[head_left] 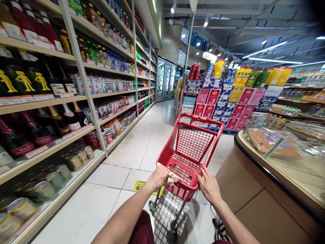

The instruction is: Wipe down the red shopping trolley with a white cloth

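A red plastic shopping cart (195,142) with a lattice basket stands directly in front of me, its inside bare. On the near left corner of its rim rests my left hand (160,175), closed, with a crumpled whitish cloth or tissue (173,178) bunched at its fingers. My right hand (210,185) holds the near right corner of the rim, fingers laid over the edge and thumb lower down. Grey legs and casters (174,226) show beneath the basket.
Drink shelves (83,98) line the left side. Stacked cartons (223,105) topped with juice bottles stand ahead to the right. A curved counter (254,183) with packaged food is close on the right. A tiled aisle (162,112) leads toward glass-door fridges (166,78). A yellow floor sign (139,185) lies left.
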A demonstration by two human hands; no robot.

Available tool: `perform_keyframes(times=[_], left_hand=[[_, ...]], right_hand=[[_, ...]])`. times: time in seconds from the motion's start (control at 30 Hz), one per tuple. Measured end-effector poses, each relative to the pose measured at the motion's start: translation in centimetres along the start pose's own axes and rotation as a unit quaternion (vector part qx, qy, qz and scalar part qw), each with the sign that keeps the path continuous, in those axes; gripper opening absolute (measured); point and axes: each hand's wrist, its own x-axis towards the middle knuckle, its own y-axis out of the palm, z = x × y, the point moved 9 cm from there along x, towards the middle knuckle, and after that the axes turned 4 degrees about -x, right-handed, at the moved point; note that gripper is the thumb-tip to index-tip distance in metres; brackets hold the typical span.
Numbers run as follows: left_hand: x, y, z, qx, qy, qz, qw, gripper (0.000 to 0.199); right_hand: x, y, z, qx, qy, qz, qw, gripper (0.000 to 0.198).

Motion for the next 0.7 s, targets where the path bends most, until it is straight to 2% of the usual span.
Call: perform_keyframes(times=[0.17, 0.33, 0.4, 0.5, 0.57, 0.7], left_hand=[[0.9, 1.6, -2.4, -0.002, 0.009, 0.012, 1.000, 0.013], [2.1, 1.1, -2.3, 0.008, -0.029, 0.013, 0.999, 0.015], [3.0, 1.8, -3.6, 0.007, -0.038, 0.014, 0.999, 0.016], [3.9, 3.1, -6.1, -0.005, -0.016, 0.027, 0.999, 0.011], [3.6, 3.0, -5.9, -0.009, -0.009, 0.029, 0.999, 0.011], [2.5, 1.2, -3.5, 0.004, -0.034, 0.001, 0.999, 0.013]], right_hand=[[0.0, 0.3, -2.0, 0.059, 0.052, -0.019, 0.997, 0.053], [-0.4, 0.5, -3.2, 0.092, 0.049, -0.031, 0.994, 0.053], [-0.6, 0.6, -3.1, 0.100, 0.040, -0.036, 0.994, 0.053], [-0.8, 0.7, -3.1, 0.097, 0.032, -0.034, 0.994, 0.052], [-0.8, 0.6, -3.2, 0.093, 0.025, -0.026, 0.995, 0.052], [-0.9, 0.5, -3.6, 0.109, 0.033, -0.022, 0.993, 0.053]])
